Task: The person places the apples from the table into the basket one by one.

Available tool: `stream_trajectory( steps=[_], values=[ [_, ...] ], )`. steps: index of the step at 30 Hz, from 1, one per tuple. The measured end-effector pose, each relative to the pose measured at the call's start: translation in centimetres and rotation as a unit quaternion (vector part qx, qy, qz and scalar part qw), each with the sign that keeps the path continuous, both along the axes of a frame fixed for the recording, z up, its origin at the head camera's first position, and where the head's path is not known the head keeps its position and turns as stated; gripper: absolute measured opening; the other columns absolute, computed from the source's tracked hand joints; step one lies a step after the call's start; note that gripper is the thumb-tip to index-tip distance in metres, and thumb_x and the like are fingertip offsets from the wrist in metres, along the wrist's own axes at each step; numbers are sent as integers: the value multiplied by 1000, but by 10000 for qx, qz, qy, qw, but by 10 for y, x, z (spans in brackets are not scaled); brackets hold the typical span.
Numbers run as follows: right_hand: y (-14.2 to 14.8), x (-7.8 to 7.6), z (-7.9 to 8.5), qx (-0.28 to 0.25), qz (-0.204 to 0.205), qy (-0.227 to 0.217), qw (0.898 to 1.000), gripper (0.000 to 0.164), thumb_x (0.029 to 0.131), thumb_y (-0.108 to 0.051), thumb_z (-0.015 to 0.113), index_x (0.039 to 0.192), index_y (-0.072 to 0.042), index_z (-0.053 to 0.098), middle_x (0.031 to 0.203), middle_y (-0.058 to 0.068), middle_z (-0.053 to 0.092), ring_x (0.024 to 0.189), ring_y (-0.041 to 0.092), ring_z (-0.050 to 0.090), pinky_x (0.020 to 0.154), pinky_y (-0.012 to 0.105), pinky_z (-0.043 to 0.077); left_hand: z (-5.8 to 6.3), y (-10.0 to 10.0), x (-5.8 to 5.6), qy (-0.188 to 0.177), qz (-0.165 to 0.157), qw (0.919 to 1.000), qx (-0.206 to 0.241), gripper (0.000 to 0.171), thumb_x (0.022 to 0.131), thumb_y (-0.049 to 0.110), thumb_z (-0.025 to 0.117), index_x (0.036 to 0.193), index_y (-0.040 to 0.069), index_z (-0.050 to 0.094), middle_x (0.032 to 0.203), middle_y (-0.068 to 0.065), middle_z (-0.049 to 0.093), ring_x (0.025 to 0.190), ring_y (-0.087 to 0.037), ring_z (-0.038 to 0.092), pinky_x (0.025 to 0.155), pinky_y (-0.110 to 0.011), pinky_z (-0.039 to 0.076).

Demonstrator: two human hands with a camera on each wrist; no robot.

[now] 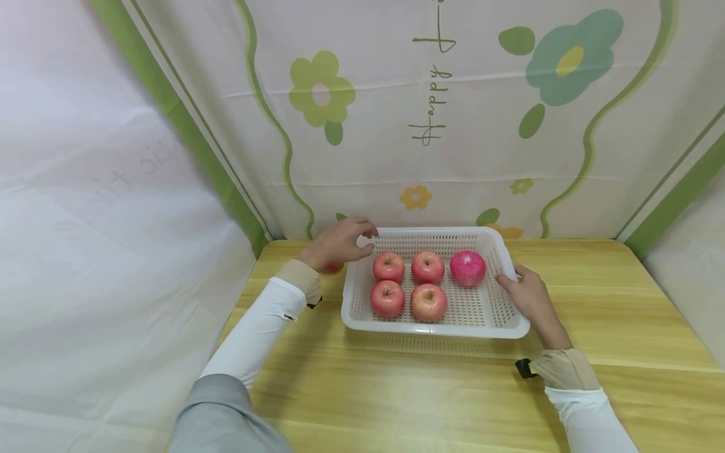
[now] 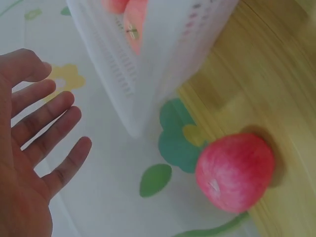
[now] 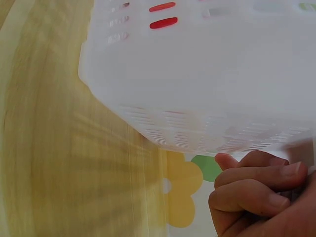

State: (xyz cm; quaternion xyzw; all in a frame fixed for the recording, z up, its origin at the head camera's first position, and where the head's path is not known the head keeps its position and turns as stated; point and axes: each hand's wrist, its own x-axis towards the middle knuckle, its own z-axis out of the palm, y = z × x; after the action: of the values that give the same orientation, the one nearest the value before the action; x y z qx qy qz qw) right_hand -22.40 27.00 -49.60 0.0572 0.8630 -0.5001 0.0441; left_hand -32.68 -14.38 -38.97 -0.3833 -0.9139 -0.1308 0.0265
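A white perforated plastic basket holds several red apples grouped on its left side and one deeper pink round fruit on the right. At the basket's right end my right hand grips the rim, thumb over the edge; its other fingers curl outside the wall. My left hand hovers by the far left corner, its fingers loosely bent and spread with nothing in them. Another pink-red fruit lies on the table outside the basket, mostly hidden behind the left wrist in the head view.
The wooden table extends in front of the basket and to both sides. Behind it hangs a white cloth printed with flowers and lettering, close to the basket's far rim. More white cloth stands along the left.
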Motion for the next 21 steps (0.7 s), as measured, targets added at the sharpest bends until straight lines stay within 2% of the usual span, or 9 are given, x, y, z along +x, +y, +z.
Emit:
stream_trajectory(
  steps=[7,10,17,21],
  values=[
    [-1,-1,0,-17,-17,-14,10000,66,110,-34,51,155,14,39,122,41,67,81,25,78,65,39,67,-4,-16,-7,217,569,9975,-364,45,95,30,71,134,8,69,133,-10,68,124,-30,63,107,-47,54],
    [-1,0,0,3,-22,-35,10000,67,110,-34,51,155,14,39,123,41,67,81,25,78,65,39,67,-5,-23,-10,296,729,9964,-328,48,92,29,73,134,8,70,135,-12,67,128,-33,61,109,-48,52],
    [-1,0,2,-20,-25,-39,10000,66,110,-33,51,154,14,40,124,42,66,80,25,78,65,39,67,-8,-39,-14,-74,1222,9923,-174,50,92,29,73,137,8,67,140,-14,62,135,-35,55,113,-51,50],
    [-2,0,2,-33,-9,-29,10000,65,110,-32,51,154,15,40,123,42,66,80,24,78,65,39,67,-11,-48,-16,-181,1322,9910,-91,53,92,32,74,137,6,66,144,-16,60,138,-36,52,116,-52,48]
  ],
)
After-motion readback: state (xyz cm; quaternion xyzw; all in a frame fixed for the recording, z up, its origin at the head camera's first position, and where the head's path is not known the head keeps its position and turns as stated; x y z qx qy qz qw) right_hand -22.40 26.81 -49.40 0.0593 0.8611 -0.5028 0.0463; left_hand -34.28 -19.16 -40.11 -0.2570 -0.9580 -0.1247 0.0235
